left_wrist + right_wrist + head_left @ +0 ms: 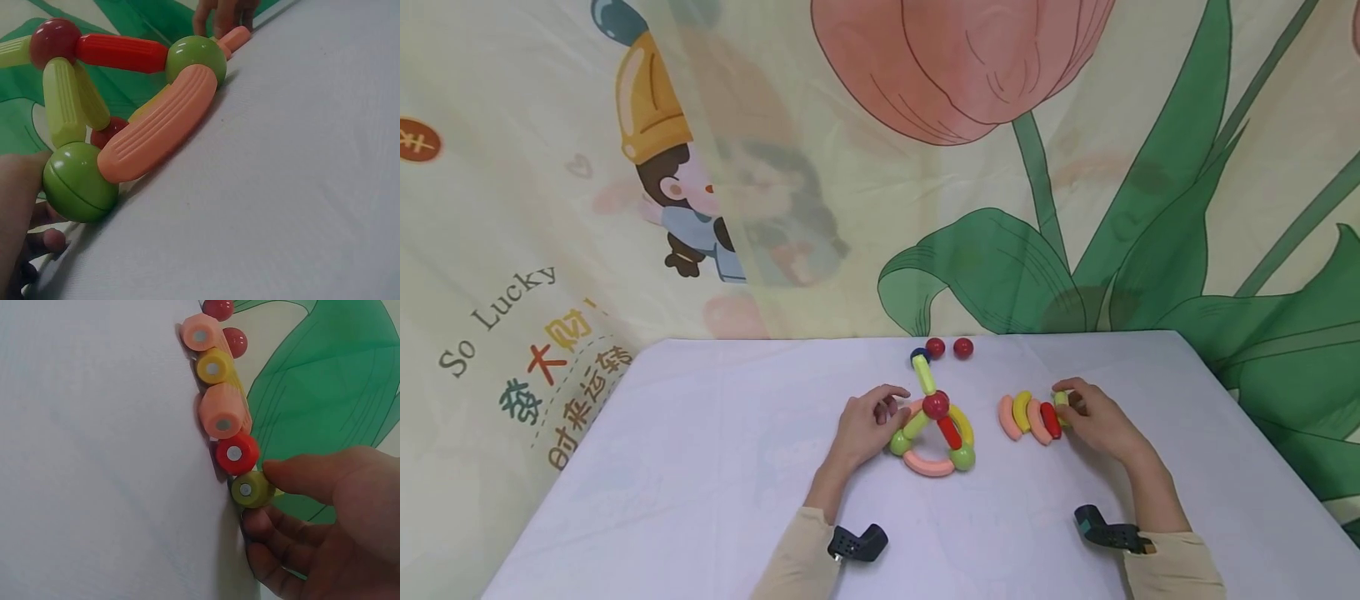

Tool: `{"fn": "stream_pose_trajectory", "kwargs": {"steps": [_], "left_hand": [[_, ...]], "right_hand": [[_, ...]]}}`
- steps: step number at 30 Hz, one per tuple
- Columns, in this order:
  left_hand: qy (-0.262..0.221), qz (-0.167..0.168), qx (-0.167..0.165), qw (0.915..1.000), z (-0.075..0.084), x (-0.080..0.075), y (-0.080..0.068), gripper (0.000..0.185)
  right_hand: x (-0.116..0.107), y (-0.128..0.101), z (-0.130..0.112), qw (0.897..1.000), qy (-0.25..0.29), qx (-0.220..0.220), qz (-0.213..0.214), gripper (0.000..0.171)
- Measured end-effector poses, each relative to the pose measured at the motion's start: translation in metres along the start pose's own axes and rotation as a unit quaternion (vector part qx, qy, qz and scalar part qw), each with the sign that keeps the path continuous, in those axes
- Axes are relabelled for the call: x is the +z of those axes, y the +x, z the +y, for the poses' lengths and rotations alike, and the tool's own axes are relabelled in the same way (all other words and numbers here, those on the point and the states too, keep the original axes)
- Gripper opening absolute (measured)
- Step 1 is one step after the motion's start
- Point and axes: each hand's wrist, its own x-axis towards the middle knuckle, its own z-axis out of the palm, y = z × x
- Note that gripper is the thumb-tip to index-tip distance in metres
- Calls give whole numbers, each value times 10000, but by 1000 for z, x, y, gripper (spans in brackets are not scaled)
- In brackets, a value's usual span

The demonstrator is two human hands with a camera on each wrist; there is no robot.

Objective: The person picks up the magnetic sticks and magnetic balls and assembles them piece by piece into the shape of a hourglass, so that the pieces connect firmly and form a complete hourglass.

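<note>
Magnetic rod-and-ball figure (934,433) lies near the middle of the tabletop (700,467), a triangle of green balls, a red ball and coloured rods, with a yellow-green rod running up toward 12 o'clock to a dark blue ball (919,357). At 3 o'clock from it, just apart, a row of loose rods (1028,417) lies side by side: salmon, yellow, salmon, red, then a yellow-green rod (250,490) at the far end. Two red balls (949,347) sit at 12 o'clock near the tabletop's far edge.

Judging by the hands, the step in hand is picking the next piece while the figure is steadied. The next move would call for lifting the yellow-green rod clear of its red neighbour, which it touches, without dragging the row along, since the pieces look magnetic.

The left hand (867,425) rests at 9 o'clock of the figure, its fingers curled against the green ball (80,181) at that corner; the left wrist view shows the contact, but not clearly whether the fingers close round the ball. The right hand (1097,421) pinches the yellow-green rod between thumb and fingertips, a narrow closed grip on that one piece.
</note>
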Motion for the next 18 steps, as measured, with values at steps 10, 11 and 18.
{"fn": "stream_pose_trajectory", "kwargs": {"steps": [10,11,18], "left_hand": [[339,-229,267,9988,-2,1,0,18],[337,-227,251,9989,-2,1,0,18],[340,-182,227,9990,-3,2,0,12]], "right_hand": [[1,2,-4,9991,127,-134,380,42],[1,2,-5,9987,169,-152,446,42],[-1,2,-8,9967,479,-202,620,42]]}}
